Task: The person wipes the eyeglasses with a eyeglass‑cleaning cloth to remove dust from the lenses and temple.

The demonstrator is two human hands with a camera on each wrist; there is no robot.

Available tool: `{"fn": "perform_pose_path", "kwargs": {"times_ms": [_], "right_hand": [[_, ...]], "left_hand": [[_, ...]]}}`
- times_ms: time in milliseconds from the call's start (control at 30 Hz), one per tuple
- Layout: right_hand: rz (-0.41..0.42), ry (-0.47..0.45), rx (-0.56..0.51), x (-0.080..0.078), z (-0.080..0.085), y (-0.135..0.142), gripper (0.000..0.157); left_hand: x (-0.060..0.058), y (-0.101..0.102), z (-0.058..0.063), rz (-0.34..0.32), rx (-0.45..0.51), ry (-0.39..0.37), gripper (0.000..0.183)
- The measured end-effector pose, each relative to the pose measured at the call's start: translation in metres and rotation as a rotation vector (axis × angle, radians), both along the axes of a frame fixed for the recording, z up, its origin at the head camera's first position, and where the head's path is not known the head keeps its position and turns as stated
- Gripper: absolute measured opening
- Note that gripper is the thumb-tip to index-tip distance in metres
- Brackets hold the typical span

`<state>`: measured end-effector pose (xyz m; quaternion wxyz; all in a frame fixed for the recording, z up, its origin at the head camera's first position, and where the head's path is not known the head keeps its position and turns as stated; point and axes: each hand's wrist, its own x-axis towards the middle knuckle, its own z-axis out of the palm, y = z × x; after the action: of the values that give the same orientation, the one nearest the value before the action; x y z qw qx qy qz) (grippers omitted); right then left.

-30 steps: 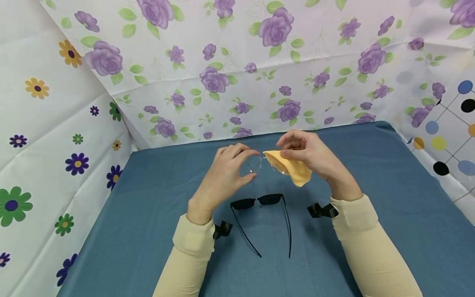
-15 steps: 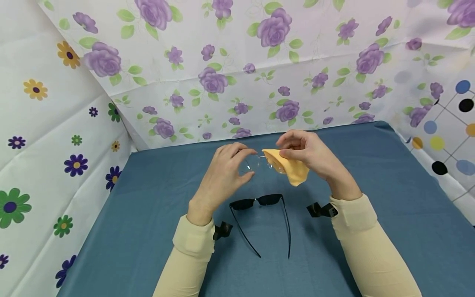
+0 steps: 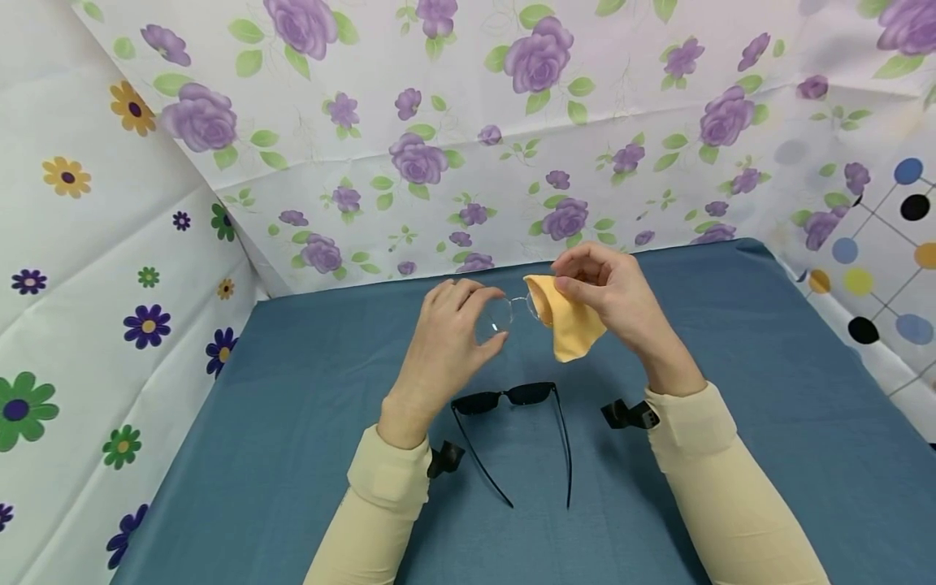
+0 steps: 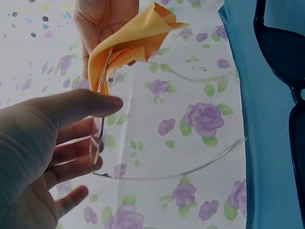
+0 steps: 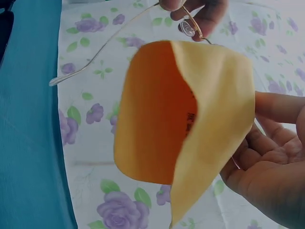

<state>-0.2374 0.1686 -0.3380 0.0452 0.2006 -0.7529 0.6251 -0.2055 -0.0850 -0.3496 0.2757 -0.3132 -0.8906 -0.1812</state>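
Note:
Between the thumb and fingers of my left hand [image 3: 439, 349], a pair of thin-rimmed clear eyeglasses [image 3: 494, 318] is gripped by the edge of one lens, raised over the table. One temple [image 4: 162, 177] extends unfolded in the left wrist view. My right hand [image 3: 610, 292] pinches a yellow cleaning cloth [image 3: 574, 325] that is folded over the other lens and covers most of it. In the right wrist view the cloth [image 5: 214, 114] hangs in a fold, with dark printing on its inner face. Black sunglasses [image 3: 478, 403] lie below both hands with their temples spread.
A blue cloth [image 3: 292, 455] covers the table. Behind it hangs a white sheet with purple roses [image 3: 541, 57], and patterned sheets stand at the left and right sides. Small black wrist cameras [image 3: 630, 414] stick out from the cuffs.
My right hand and the yellow cloth have risen slightly, and the cloth's loose end hangs differently. My left hand has tilted a little with the eyeglasses. The sunglasses stay in place.

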Motion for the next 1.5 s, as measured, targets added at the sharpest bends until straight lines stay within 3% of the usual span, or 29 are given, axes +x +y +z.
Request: {"fn": "perform_pose_path", "kwargs": {"times_ms": [167,467,733,1100,1300,1500], "right_hand": [[-0.027,0.034,0.021,0.0,-0.001,-0.003,0.019],[-0.121,0.317,0.188,0.002,-0.006,-0.02,0.018],[-0.153,0.456,0.28,0.004,-0.009,-0.031,0.025],[-0.133,0.449,0.394,0.007,-0.009,-0.034,0.037],[-0.184,0.51,0.493,0.009,-0.007,-0.035,0.038],[-0.169,0.571,0.546,0.008,-0.007,-0.034,0.038]], "left_hand": [[0.0,0.0,-0.001,0.021,0.049,0.043,0.048],[0.001,-0.001,-0.003,0.026,0.074,0.071,0.047],[0.0,0.003,-0.004,0.03,0.037,0.105,0.046],[-0.002,0.004,-0.003,0.04,0.002,0.115,0.044],[-0.002,0.002,-0.002,0.06,0.034,0.116,0.044],[-0.002,0.001,-0.002,0.072,0.032,0.108,0.043]]}}
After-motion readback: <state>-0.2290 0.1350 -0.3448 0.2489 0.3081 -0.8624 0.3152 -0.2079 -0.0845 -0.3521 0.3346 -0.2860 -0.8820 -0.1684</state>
